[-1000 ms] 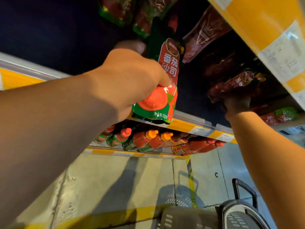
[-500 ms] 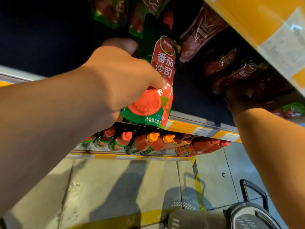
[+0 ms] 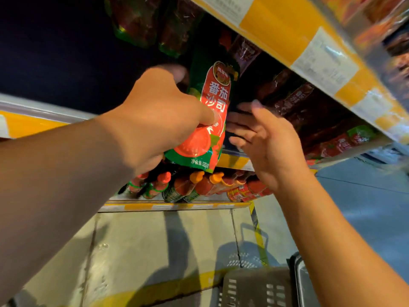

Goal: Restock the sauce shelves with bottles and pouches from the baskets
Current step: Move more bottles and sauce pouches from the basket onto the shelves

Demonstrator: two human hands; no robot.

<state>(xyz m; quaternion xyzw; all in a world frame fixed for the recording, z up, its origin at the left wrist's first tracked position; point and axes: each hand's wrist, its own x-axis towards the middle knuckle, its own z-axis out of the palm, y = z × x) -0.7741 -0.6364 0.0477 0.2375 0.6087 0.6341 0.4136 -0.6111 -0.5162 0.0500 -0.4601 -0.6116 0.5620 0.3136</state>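
My left hand (image 3: 159, 116) grips a red and green tomato ketchup pouch (image 3: 205, 120), thumb on its front, holding it upright at the dark shelf opening. My right hand (image 3: 263, 138) is empty with fingers spread, its fingertips close to the pouch's right edge. More pouches (image 3: 294, 100) lie in the shadowed shelf to the right, and others (image 3: 141, 21) stand above. Sauce bottles (image 3: 183, 187) with red and orange caps fill the shelf below.
A yellow shelf edge with price labels (image 3: 321, 56) runs overhead at the upper right. A dark plastic basket (image 3: 254, 286) stands on the concrete floor at the bottom, with a second basket's rim (image 3: 298, 275) beside it. Yellow floor lines cross the ground.
My right hand has left the pouches deep in the shelf on the right and come over beside the held pouch, fingers spread. My left hand has kept its grip on the pouch.
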